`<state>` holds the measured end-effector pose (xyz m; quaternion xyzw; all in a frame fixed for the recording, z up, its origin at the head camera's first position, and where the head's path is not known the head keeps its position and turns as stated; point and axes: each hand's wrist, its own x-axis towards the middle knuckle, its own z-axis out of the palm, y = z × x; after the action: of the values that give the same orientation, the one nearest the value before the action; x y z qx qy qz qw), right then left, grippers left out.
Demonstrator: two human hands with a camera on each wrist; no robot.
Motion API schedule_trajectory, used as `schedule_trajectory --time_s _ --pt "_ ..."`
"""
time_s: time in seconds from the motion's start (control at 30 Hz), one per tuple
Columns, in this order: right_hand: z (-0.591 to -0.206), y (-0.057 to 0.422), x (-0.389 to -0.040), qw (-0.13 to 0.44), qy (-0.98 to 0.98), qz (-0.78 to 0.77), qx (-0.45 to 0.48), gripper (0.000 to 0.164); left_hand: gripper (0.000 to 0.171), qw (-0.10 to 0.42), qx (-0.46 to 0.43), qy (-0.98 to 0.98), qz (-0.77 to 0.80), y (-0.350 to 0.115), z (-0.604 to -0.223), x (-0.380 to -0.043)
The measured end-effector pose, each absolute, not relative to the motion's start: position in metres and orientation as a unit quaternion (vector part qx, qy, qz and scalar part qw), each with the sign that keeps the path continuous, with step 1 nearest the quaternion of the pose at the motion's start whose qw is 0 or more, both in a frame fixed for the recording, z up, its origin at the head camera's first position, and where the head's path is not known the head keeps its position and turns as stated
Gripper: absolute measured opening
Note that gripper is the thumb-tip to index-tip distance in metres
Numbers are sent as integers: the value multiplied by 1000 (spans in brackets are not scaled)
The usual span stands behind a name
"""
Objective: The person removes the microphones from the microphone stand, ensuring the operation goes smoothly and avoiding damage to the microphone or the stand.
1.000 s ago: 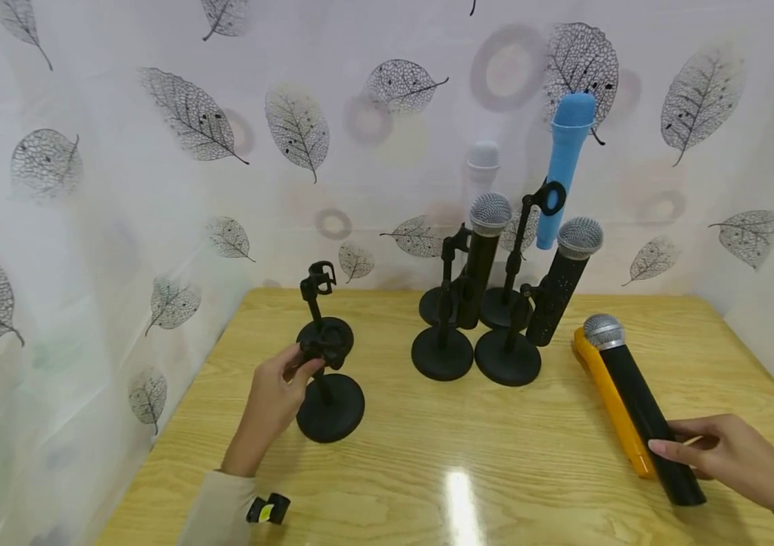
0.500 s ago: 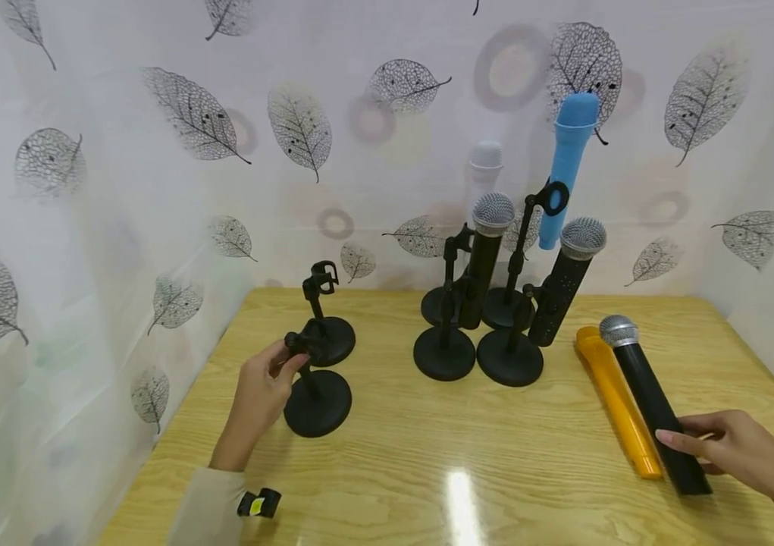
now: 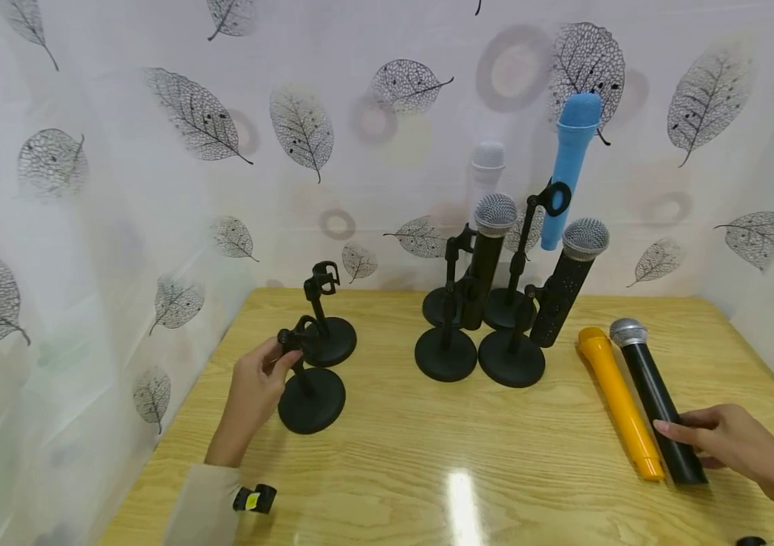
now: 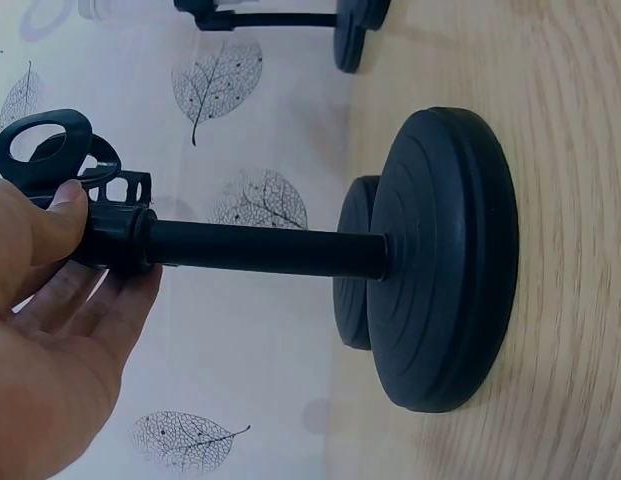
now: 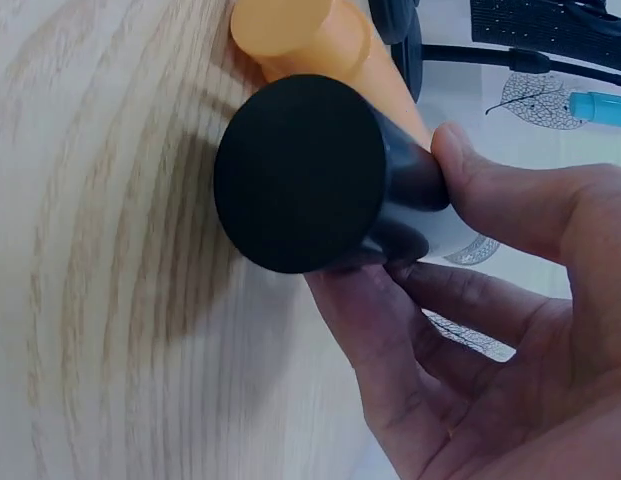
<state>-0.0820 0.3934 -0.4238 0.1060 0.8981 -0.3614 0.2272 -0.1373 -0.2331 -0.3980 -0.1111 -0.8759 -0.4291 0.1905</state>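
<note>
My left hand pinches the upper part of a black microphone stand between thumb and fingers, just below its ring-shaped clip. The stand's round base is low over the wooden table, in front of a second stand without a microphone. On the right, my right hand grips the lower end of a black microphone with a silver mesh head. Its flat black end faces the right wrist camera. An orange microphone lies alongside it to the left.
Toward the back, several black stands stand close together. They bear a blue microphone, a white one and two black ones with silver heads. A leaf-patterned sheet hangs behind the table.
My left hand has moved the stand left and slightly toward the back. My right hand has shifted the black microphone right, away from the orange one, and lowered its handle end.
</note>
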Motion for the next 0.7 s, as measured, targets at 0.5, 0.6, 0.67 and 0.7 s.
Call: schedule_trajectory --time_s 0.5,0.6,0.67,0.7 --pt "-435 399 -93 244 894 -349 139 105 16 204 -110 -874 -427 -237 -397 -140" --pt "-435 399 -92 244 896 -347 133 106 17 203 -109 -872 -431 -237 -398 -140" --pt "-435 399 -92 244 897 -346 131 104 17 203 -110 -871 -433 -237 -398 -140" --pt "-435 398 -91 244 897 -346 129 104 17 203 -110 -871 -433 -237 -398 -141"
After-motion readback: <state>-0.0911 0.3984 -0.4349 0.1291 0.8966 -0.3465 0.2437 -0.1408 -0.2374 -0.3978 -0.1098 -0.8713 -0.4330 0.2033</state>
